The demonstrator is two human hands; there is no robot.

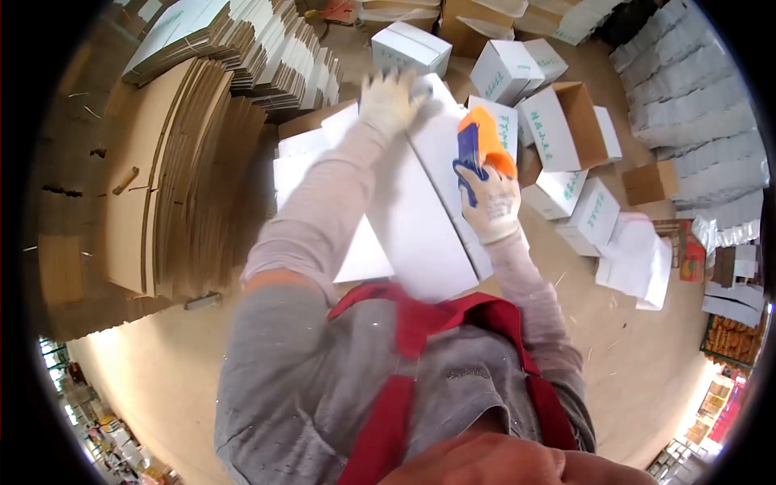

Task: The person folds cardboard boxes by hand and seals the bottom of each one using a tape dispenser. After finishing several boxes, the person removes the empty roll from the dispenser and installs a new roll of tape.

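Observation:
In front of me lies a large white cardboard box (416, 210), its long top flaps meeting along a dark seam. My left hand (388, 103), in a pale work glove, reaches to the far end of the box. It is blurred, but its fingers look stretched out and apart. My right hand (491, 202), in a white and blue glove, grips an orange and blue tape dispenser (483, 133) above the right side of the box. The dispenser's tape end cannot be made out.
Flattened brown cardboard (170, 178) stands stacked on the left, with more bundled sheets (267, 48) behind. Several white boxes with green writing (546, 125) are at the right and back. A white sheet (637, 257) lies on the floor. Stacked white bundles (691, 105) line the right.

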